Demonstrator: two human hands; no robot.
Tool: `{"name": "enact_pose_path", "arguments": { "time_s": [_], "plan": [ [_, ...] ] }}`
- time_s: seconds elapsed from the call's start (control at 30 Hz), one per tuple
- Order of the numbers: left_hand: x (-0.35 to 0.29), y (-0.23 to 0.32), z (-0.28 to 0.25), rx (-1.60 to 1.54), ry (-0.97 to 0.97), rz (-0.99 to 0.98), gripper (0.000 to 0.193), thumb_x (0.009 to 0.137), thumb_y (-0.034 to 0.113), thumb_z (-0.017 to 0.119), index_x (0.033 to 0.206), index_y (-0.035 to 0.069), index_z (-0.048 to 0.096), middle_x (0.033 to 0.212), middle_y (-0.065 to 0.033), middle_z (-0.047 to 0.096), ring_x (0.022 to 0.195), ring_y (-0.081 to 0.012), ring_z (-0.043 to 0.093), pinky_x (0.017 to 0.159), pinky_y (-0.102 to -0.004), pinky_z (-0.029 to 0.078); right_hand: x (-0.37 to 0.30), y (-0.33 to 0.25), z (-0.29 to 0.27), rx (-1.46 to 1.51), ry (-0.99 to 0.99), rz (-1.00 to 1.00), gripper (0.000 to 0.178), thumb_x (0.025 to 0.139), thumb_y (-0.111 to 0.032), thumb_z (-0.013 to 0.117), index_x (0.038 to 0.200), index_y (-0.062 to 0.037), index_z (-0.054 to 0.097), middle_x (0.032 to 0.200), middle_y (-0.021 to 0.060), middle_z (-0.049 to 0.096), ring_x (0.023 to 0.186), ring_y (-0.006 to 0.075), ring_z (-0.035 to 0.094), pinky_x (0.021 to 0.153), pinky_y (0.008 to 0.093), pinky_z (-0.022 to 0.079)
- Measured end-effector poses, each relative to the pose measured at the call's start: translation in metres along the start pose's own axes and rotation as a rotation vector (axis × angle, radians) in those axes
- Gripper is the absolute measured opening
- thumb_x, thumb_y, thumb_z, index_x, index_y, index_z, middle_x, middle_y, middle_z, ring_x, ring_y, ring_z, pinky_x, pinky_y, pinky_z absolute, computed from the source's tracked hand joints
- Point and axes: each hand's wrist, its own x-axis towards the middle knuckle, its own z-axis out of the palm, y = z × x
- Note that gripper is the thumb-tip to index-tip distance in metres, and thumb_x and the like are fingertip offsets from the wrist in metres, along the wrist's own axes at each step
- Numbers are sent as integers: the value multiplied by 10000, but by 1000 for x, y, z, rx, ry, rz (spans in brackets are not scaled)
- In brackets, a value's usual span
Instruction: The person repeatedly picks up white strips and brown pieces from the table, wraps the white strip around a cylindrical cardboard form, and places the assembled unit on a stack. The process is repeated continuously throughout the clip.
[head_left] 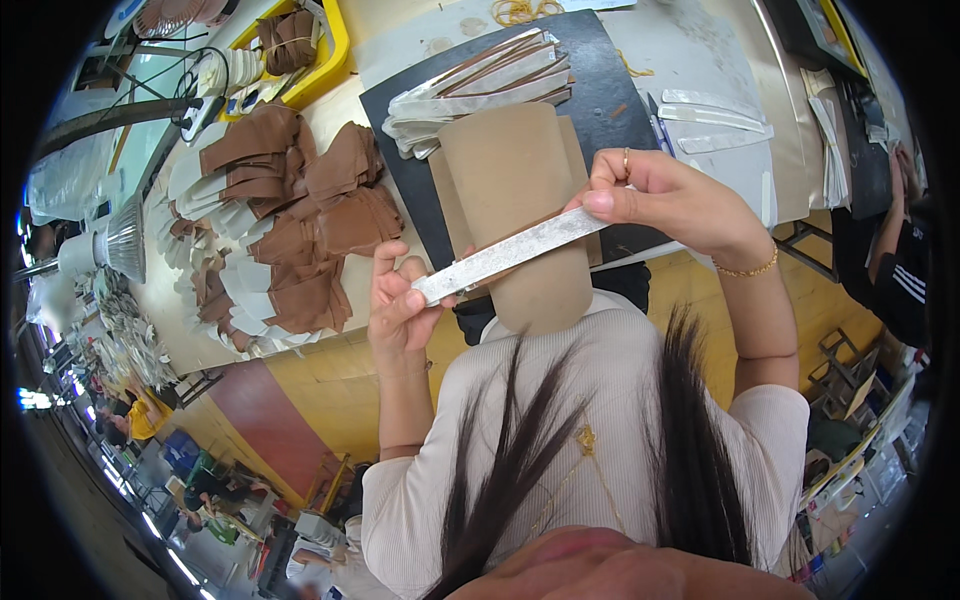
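Observation:
A narrow strip (pixel 510 255), whitish on the side that shows and brown along its edge, is stretched at a slant between my two hands. My left hand (pixel 398 300) pinches its lower left end between thumb and fingers. At the upper right end, my right hand (pixel 640 190) grips it with the thumb on top. Beneath the strip lies a tan board with a rounded end (pixel 505 150), jutting over the table's near edge. Behind the board, a bundle of similar white and brown strips (pixel 480 90) rests on a dark mat (pixel 590 50).
Stacks of brown and white cut pieces (pixel 300 220) cover the table's left side. A yellow tray (pixel 335 45) stands at the far left, a lamp (pixel 115 240) nearer. White strips (pixel 715 115) and a pen (pixel 658 125) lie to the right. Another person's arm (pixel 890 215) shows far right.

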Motion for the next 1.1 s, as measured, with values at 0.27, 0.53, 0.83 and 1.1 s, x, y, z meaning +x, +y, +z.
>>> {"name": "enact_pose_path", "arguments": {
  "time_s": [0.27, 0.53, 0.83, 1.1],
  "plan": [
    [2, -12, 0, 29, 148, -83, 511, 750, -64, 578, 1221, 48, 416, 723, -88, 578, 729, -287, 638, 1089, -579, 187, -6, 2, -2, -73, 148, 45, 225, 849, -194, 645, 725, -89, 489, 933, 119, 663, 859, 88, 571, 802, 235, 422],
    [-1, -26, -16, -10, 140, 23, 556, 744, -68, 574, 1249, 91, 403, 697, -59, 549, 694, -246, 609, 1081, -595, 181, -2, 7, 5, 3, 179, -5, 219, 812, -140, 683, 701, -74, 506, 870, 102, 656, 800, 81, 573, 733, 218, 439],
    [-2, -45, -30, -69, 109, 69, 595, 727, -41, 616, 1251, 126, 389, 686, -62, 547, 670, -238, 598, 1102, -539, 166, 3, 7, 6, -10, 176, 15, 218, 805, -123, 691, 701, -68, 507, 843, 87, 651, 788, 73, 563, 719, 212, 442],
    [6, -42, -35, 38, 147, 2, 560, 731, -58, 637, 1213, 92, 394, 723, -93, 566, 717, -247, 607, 857, -441, 478, 3, 20, -2, -21, 213, 32, 207, 803, -129, 703, 732, -60, 520, 776, 49, 641, 725, 72, 586, 684, 206, 468]
  ]
}}
